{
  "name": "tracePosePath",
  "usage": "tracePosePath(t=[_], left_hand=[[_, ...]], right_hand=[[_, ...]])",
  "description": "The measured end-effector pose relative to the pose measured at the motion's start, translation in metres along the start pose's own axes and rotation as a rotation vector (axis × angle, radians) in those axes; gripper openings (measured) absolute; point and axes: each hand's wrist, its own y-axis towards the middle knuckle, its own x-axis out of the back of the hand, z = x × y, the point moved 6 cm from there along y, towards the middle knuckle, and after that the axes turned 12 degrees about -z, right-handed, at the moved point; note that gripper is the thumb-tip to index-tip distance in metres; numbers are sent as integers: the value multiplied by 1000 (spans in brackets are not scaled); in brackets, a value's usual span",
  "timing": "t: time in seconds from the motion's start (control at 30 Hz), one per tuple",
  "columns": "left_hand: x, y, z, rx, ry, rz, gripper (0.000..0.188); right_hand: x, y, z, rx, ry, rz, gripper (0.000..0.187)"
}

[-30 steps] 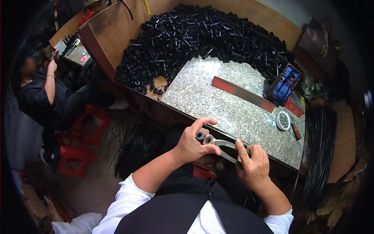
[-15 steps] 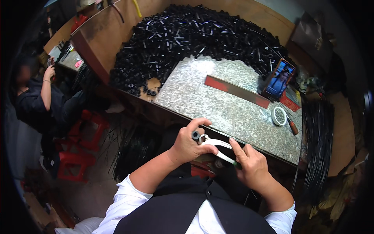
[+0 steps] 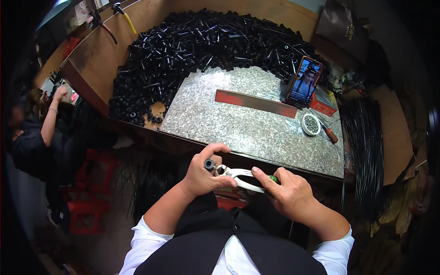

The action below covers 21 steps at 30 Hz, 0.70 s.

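In front of my body, my left hand (image 3: 200,172) is closed round a short black tube (image 3: 209,164), its open end facing up between thumb and fingers. A small metal ring shows at the tube's side. There it meets a white, loop-shaped hand tool (image 3: 241,172) with a green part at its right end; the exact kind cannot be made out. My right hand (image 3: 293,189) grips this green end, with the index finger stretched along the white frame. The left thumb lies against the tool's near side. Both hands are just off the bench's front edge.
A speckled bench top (image 3: 197,119) bears a heap of black tubes (image 3: 192,50), a flat metal bar (image 3: 254,104), a propped phone (image 3: 304,82), a white cup of small parts (image 3: 310,124) and an orange-handled screwdriver (image 3: 331,135). Black rods (image 3: 362,151) stand right. Another person sits left near red stools (image 3: 87,215).
The head view has shifted, so the bench appears farther left. The white tool lies a little flatter, and its green end has come up above my right fingers. Both hands keep their hold.
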Motion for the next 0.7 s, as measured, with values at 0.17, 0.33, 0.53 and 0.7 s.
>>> tracePosePath(t=[0.17,0.33,0.53,0.7], left_hand=[[-8,1,-8,-15,25,-12,52],[-2,-1,-6,-5,-92,-30,52],[35,5,-16,-127,-116,-182,69],[105,12,-120,-410,-559,-385,76]], right_hand=[[-4,-2,4,-10,-61,12,70],[-14,2,2,-138,167,100,73],[-24,1,-24,-304,478,190,70],[-34,-19,-98,-479,-53,90,62]])
